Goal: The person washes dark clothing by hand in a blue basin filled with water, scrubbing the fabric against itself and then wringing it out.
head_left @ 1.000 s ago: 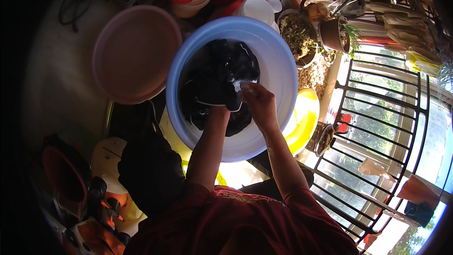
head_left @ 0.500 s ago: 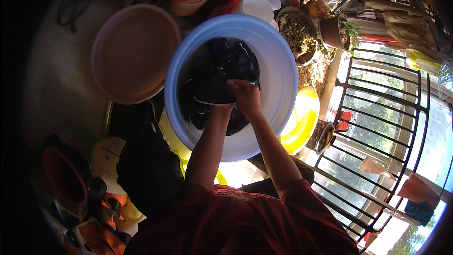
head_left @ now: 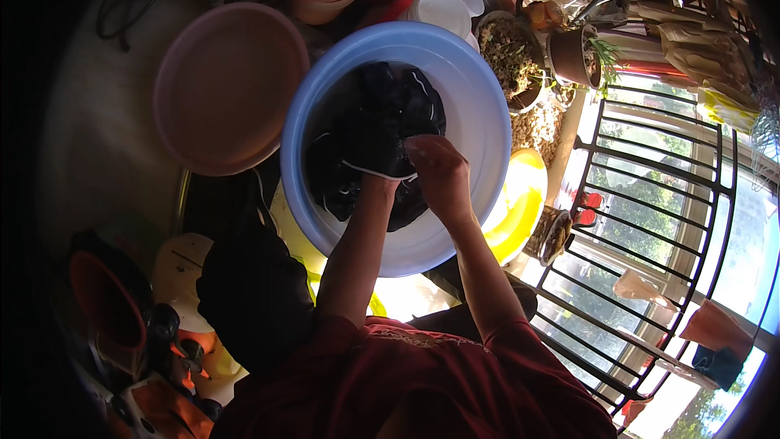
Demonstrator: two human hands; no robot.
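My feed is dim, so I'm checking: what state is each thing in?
Black fabric cloth with white edging: crumpled; wetness unclear
Round blue plastic basin: upright, holding the cloth
Left hand: largely hidden under the cloth
Right hand: curled, grip unclear
Brown round plant pot: holding green leaves

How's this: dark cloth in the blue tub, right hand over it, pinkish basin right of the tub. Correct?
Wrong side: in the head view the pinkish basin is left of the blue tub. Dark cloth in the tub and right hand over it are correct.
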